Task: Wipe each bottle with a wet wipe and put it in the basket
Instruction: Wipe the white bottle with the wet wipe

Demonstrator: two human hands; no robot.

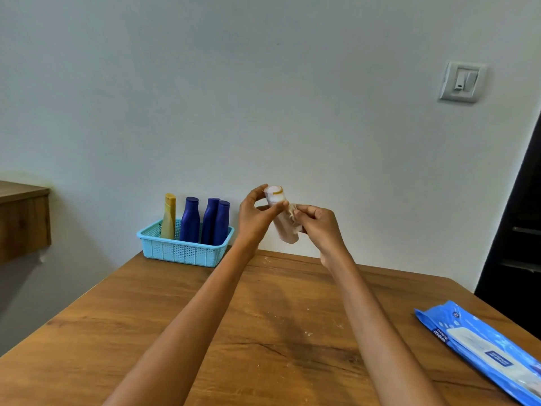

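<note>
A small pale pink bottle (281,218) is held up over the far side of the wooden table (263,332), tilted with its cap end toward me. My left hand (255,216) grips it near the cap with thumb and fingers. My right hand (317,227) presses a crumpled wet wipe (293,215) against the bottle's side. A light blue basket (181,250) stands at the table's far left corner. Upright in it are a yellow bottle (169,216) and three dark blue bottles (205,221).
A blue pack of wet wipes (486,347) lies on the table's right edge. The wall runs just behind the table. A wooden shelf (23,218) juts out at the left, and a dark doorway (518,230) is at the right.
</note>
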